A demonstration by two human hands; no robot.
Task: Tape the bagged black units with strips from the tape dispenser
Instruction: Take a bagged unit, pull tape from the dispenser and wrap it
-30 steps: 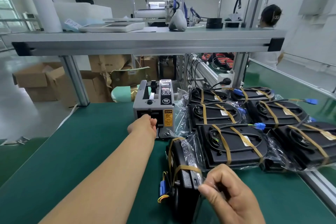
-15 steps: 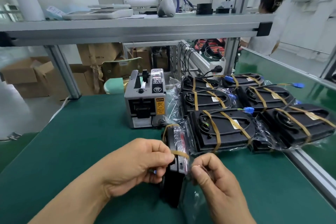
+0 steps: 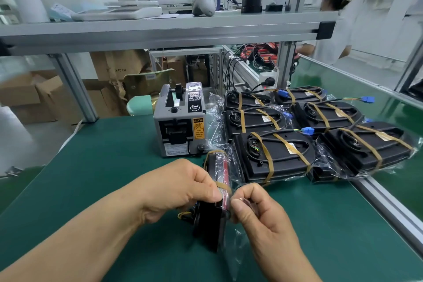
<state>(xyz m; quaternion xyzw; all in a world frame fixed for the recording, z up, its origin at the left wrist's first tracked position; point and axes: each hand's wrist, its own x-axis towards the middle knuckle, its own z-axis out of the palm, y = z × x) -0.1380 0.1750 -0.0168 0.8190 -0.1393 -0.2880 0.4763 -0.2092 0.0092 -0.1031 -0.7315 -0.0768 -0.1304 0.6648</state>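
Beginning at the left, cardboard boxes (image 3: 34, 96) are seen stacked on the floor beyond the edge of the green tabletop (image 3: 91, 167). An aluminium shelf (image 3: 160, 33) is carried across the whole width above the tabletop. Toward the middle, a grey tape dispenser (image 3: 180, 121) is stood upright on the tabletop, its orange caution label turned to the camera.

Just in front of the dispenser and slightly to its right, the bagged black unit (image 3: 209, 220) is held on edge, its lower side resting on the tabletop. It is gripped from the left by the left hand (image 3: 180, 188), whose fingers are curled over its upper edge, with the thumb pressed against an amber tape strip (image 3: 223, 186) that is wrapped across that edge. A second amber band is visible around the far end of the same unit. From the right, the unit's clear bag is pinched between thumb and forefinger of the right hand (image 3: 258, 215), close against the upper edge; whether a loose strip of tape is also held there cannot be told. The two hands are brought nearly together, with only the unit's edge between them.

Further right, six more bagged units (image 3: 281, 155) are laid flat in rows, touching or overlapping one another, each crossed by amber tape bands. Blue connectors (image 3: 307, 131) on thin wires are seen lying on and between them. The tabletop is bounded on the right by an aluminium rail (image 3: 389, 208). At the far right, in the background, another person (image 3: 338, 25) in white is seen turned away.
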